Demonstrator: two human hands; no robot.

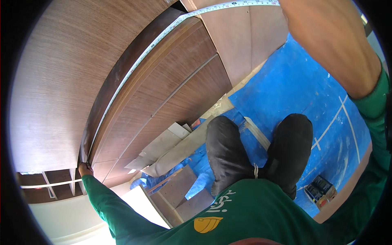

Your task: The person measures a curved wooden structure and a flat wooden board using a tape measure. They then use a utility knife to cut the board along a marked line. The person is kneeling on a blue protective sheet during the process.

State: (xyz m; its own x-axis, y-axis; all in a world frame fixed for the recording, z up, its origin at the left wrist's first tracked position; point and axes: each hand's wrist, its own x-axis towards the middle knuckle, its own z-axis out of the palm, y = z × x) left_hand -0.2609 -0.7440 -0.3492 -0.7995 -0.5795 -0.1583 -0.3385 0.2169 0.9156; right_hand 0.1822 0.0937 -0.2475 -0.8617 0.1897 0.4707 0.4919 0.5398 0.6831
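A white tape measure blade stretches along the dark gap below a wood-grain cabinet panel and above a brown drawer front. My left hand is closed on its end at the far left end of the gap. The blade bends at the cabinet's corner, then runs on to the upper right, where it meets my right hand. That hand is mostly cut off by the top edge, its fingers out of sight; the forearm and green sleeve reach up from the right.
Blue sheeting with pale tape strips covers the floor around my knees. Boards and grey wrapping lie along the cabinet base. Wood panels are near my left side. A box of small items stands at the lower right.
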